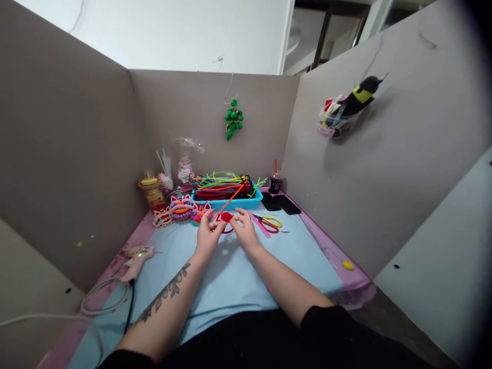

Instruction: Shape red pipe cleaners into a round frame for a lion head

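Observation:
My left hand (208, 234) and my right hand (245, 231) meet above the middle of the table, thumbs and fingers pinched on either side of a red pipe cleaner piece (226, 217). Its middle looks like a tight, rounded red patch, and a thin red loop hangs beneath it. Fine detail is too small to make out. Just behind my hands an orange pipe cleaner (235, 197) slants up over the tray. Scissors with yellow and red handles (272, 223) lie to the right of my right hand, near pink strips (262, 227).
A blue tray (230, 204) full of colourful pipe cleaners stands at the back. Left of it are fuzzy cat-eared pieces (181, 207) and a yellow-lidded cup (150, 190). A pink glue gun (137, 262) with its cord lies left. Two dark phones (289, 204) and a drink cup (275, 182) sit back right.

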A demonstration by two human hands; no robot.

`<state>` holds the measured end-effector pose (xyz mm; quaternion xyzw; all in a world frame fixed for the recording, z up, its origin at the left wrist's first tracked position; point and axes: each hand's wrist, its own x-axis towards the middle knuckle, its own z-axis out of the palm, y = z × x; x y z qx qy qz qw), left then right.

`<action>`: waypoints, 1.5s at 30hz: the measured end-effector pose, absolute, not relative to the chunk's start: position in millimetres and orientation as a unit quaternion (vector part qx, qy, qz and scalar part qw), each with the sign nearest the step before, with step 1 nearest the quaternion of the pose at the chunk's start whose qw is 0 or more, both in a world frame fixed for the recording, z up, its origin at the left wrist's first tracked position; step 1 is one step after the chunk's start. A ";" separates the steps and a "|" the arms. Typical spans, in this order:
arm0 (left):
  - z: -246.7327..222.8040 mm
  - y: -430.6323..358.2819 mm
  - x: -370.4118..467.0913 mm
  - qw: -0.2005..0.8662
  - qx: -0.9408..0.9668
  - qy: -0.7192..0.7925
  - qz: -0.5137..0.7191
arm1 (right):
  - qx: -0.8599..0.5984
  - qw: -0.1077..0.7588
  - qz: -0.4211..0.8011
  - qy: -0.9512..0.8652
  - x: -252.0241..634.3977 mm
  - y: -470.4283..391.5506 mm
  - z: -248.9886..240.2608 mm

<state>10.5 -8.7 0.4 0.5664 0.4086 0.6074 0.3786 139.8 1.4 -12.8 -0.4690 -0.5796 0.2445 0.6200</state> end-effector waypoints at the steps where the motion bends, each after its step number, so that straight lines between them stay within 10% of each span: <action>1: 1.0 -8.7 9.5 0.381 0.565 0.408 0.607 | -0.469 0.621 0.249 -0.576 140.9 2.9 -13.3; 45: 8.1 1.5 -3.6 0.522 0.478 0.434 0.558 | -0.441 0.558 0.264 -0.652 148.3 13.8 -19.0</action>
